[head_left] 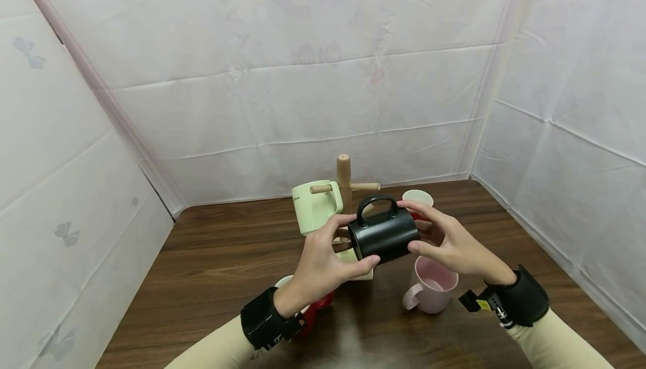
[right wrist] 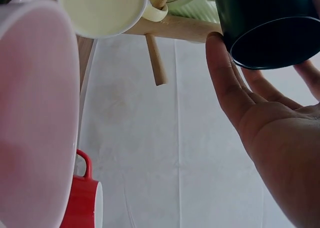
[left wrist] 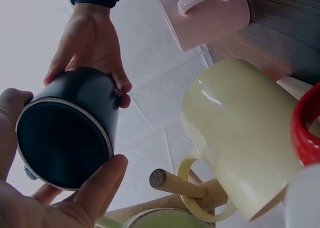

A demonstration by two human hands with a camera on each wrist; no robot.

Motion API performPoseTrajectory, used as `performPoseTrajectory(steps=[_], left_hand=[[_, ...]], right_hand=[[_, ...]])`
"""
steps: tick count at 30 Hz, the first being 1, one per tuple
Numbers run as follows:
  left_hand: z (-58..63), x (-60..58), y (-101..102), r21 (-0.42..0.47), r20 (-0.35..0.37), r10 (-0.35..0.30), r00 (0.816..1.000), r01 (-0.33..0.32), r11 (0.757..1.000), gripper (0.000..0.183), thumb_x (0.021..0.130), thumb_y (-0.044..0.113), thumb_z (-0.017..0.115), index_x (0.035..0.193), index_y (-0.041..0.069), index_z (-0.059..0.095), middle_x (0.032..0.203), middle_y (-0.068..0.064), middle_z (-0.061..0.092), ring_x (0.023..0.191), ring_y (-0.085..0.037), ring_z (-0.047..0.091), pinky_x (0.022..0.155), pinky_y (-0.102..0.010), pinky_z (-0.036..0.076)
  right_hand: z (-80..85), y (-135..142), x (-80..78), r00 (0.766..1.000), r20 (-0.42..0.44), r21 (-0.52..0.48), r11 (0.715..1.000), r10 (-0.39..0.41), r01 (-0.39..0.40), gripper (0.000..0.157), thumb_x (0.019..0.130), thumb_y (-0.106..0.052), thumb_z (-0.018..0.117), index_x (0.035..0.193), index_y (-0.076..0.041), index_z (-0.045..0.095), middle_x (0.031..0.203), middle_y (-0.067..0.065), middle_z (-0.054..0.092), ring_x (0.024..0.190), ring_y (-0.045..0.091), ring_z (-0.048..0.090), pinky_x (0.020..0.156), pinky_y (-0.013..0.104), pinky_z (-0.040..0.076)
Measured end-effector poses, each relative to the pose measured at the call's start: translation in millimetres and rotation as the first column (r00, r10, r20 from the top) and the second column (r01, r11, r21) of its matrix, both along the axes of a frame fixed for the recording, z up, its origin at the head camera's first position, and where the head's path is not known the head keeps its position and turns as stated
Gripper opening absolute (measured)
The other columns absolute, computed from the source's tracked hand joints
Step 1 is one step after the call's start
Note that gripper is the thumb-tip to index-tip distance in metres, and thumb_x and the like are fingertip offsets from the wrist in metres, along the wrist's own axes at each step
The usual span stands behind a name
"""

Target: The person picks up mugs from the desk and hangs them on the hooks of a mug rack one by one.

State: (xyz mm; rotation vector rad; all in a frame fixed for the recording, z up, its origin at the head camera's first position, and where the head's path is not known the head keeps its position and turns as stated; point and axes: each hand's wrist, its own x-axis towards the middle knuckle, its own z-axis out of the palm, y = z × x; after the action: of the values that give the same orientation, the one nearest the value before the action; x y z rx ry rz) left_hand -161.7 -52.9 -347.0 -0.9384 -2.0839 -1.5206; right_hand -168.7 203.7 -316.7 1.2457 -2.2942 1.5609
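Note:
A black mug point(head_left: 386, 237) is held in the air on its side between my two hands, its handle up in the head view. My left hand point(head_left: 323, 257) grips its left end, thumb below and fingers behind. At its right end my right hand point(head_left: 449, 243) holds it between thumb and fingers. Close behind stands a wooden mug tree point(head_left: 344, 178). A ribbed light green mug point(head_left: 313, 209) hangs by its handle from a left peg. Lower down, a pale yellow mug point(left wrist: 240, 128) hangs on another peg, mostly hidden in the head view by the hands and black mug.
A pink mug point(head_left: 434, 290) stands upright on the wooden table point(head_left: 212, 279) below my right hand. Behind that hand is a red mug point(right wrist: 85, 203) with a white inside. Another red mug point(head_left: 309, 319) sits partly hidden under my left wrist. White sheeting point(head_left: 313, 105) encloses the table.

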Motion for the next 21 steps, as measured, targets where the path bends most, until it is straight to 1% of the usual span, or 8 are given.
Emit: performPoseTrajectory(steps=[3, 6, 9, 12, 14, 16, 18, 21], left_hand=[[6.1, 1.9, 1, -0.002, 0.031, 0.015, 0.999, -0.015, 1.000, 0.061, 0.069, 0.036, 0.080, 0.121, 0.020, 0.052, 0.103, 0.004, 0.059, 0.091, -0.012, 0.058, 0.069, -0.029, 0.054], [20.1, 8.9, 1, -0.003, 0.056, 0.026, 0.998, -0.026, 1.000, 0.060, 0.070, 0.028, 0.080, 0.120, 0.012, 0.052, 0.101, -0.003, 0.060, 0.085, -0.013, 0.061, 0.068, -0.032, 0.054], [35.5, 16.8, 0, -0.005, 0.076, 0.033, 0.997, -0.033, 0.999, 0.058, 0.071, 0.021, 0.080, 0.119, 0.004, 0.052, 0.098, -0.009, 0.060, 0.080, -0.018, 0.063, 0.065, -0.034, 0.055], [43.3, 19.6, 0, 0.003, 0.102, 0.038, 0.994, -0.038, 0.999, 0.056, 0.071, 0.017, 0.079, 0.118, 0.000, 0.053, 0.095, -0.012, 0.060, 0.080, -0.022, 0.062, 0.063, -0.035, 0.055], [43.6, 18.4, 0, 0.008, 0.116, 0.046, 0.992, -0.047, 0.999, 0.055, 0.072, 0.018, 0.079, 0.118, 0.001, 0.053, 0.094, -0.013, 0.061, 0.080, -0.023, 0.062, 0.063, -0.035, 0.055], [40.4, 14.7, 0, 0.013, 0.129, 0.053, 0.990, -0.055, 0.998, 0.055, 0.073, 0.020, 0.078, 0.118, 0.002, 0.053, 0.094, -0.012, 0.062, 0.081, -0.023, 0.062, 0.063, -0.034, 0.055], [34.1, 8.7, 1, 0.003, 0.139, 0.064, 0.988, -0.065, 0.998, 0.057, 0.073, 0.026, 0.078, 0.120, 0.006, 0.053, 0.096, -0.010, 0.062, 0.081, -0.020, 0.062, 0.063, -0.032, 0.055], [21.4, -1.9, 1, -0.032, 0.149, 0.098, 0.984, -0.095, 0.995, 0.059, 0.074, 0.039, 0.076, 0.122, 0.014, 0.053, 0.098, -0.004, 0.062, 0.080, -0.014, 0.062, 0.064, -0.027, 0.054]], right_hand=[[-0.5, 0, -2.8, 1.000, 0.000, 0.012, 1.000, -0.017, 0.017, 0.065, 0.082, 0.004, 0.063, 0.140, -0.009, 0.037, 0.132, 0.011, 0.044, 0.104, 0.028, 0.056, 0.068, 0.039, 0.054], [0.3, -2, -6.3, 0.999, -0.011, 0.022, 0.999, -0.035, 0.036, 0.063, 0.083, 0.003, 0.062, 0.140, -0.009, 0.037, 0.132, 0.010, 0.044, 0.105, 0.027, 0.056, 0.069, 0.037, 0.054], [1.6, -4, -10.9, 0.999, -0.026, 0.028, 0.999, -0.042, 0.043, 0.061, 0.085, 0.003, 0.060, 0.140, -0.009, 0.038, 0.132, 0.009, 0.045, 0.107, 0.026, 0.055, 0.070, 0.037, 0.054], [2.8, -5, -15.7, 0.999, -0.019, 0.038, 0.999, -0.032, 0.033, 0.059, 0.086, 0.002, 0.057, 0.140, -0.009, 0.037, 0.133, 0.007, 0.044, 0.111, 0.025, 0.052, 0.072, 0.039, 0.054], [3.5, -6, -18.6, 1.000, 0.000, 0.042, 0.999, -0.018, 0.018, 0.057, 0.088, 0.002, 0.055, 0.141, -0.010, 0.036, 0.134, 0.007, 0.042, 0.112, 0.025, 0.052, 0.073, 0.040, 0.053], [3.8, -5, -21.0, 1.000, 0.013, 0.044, 0.999, -0.014, 0.013, 0.056, 0.090, 0.001, 0.053, 0.142, -0.010, 0.036, 0.133, 0.008, 0.042, 0.110, 0.025, 0.053, 0.074, 0.040, 0.053], [2.9, -5, -23.3, 1.000, 0.019, 0.046, 0.999, -0.019, 0.018, 0.055, 0.090, 0.000, 0.052, 0.142, -0.011, 0.036, 0.132, 0.008, 0.043, 0.107, 0.024, 0.056, 0.073, 0.040, 0.053], [-3.1, -2, -29.0, 0.999, 0.017, 0.048, 0.998, -0.030, 0.029, 0.055, 0.091, 0.000, 0.051, 0.142, -0.012, 0.036, 0.130, 0.009, 0.045, 0.101, 0.024, 0.058, 0.073, 0.040, 0.053]])
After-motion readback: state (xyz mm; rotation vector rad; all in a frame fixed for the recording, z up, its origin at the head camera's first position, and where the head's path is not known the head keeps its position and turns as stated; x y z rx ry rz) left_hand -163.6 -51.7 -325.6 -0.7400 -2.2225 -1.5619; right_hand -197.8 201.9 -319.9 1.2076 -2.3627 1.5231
